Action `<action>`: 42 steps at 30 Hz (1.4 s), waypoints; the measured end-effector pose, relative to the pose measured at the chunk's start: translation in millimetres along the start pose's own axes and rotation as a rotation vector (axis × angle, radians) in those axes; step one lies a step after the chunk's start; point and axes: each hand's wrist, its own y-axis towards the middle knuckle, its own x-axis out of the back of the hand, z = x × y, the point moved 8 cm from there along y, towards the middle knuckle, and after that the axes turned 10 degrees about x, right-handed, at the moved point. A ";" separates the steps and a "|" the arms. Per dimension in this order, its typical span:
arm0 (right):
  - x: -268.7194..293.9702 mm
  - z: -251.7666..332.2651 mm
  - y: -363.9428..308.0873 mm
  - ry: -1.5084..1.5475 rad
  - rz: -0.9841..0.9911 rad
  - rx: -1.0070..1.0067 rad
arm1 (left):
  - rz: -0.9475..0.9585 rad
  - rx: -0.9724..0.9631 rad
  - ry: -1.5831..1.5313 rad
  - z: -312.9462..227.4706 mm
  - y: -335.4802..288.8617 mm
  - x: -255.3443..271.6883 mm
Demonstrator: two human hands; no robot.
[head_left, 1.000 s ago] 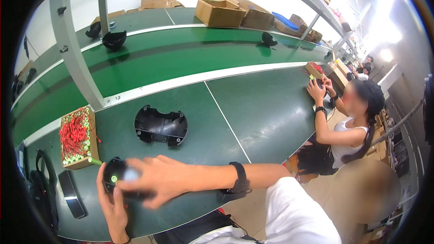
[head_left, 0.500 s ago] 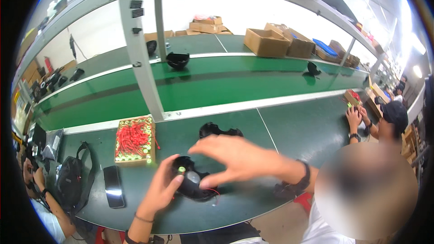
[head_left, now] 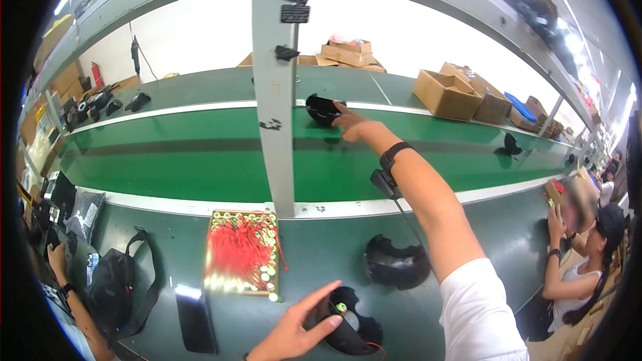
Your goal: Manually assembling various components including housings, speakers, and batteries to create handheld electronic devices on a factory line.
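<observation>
My left hand (head_left: 302, 326) holds the near rim of a black plastic shell (head_left: 361, 331) on the dark green table, thumb and fingers apart around its left side. Inside that shell sit a green-ended battery cell (head_left: 342, 307) and a round grey disc (head_left: 352, 321); a thin red wire shows at its lower right. Stretched far over the green conveyor belt, my right hand (head_left: 354, 123) has its fingers on the right rim of another black bowl-like shell (head_left: 322, 111). A third black shell (head_left: 396, 262) lies on the table below my right forearm.
Left of my left hand stands a box of green-ended cells with red wires (head_left: 242, 254). A phone (head_left: 195, 321) and a black bag (head_left: 114, 284) lie farther left. A grey post (head_left: 273, 93) rises beside my right hand's reach. Co-workers sit at both sides.
My right hand has left the shell in front of me and reached far out to the one on the conveyor. My left hand stays at its shell. The whole view has shifted.
</observation>
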 end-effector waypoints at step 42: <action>68.9 20.4 -534.4 0.819 -1.327 -0.746 | -0.178 -0.068 0.072 -2.4 25.5 -0.8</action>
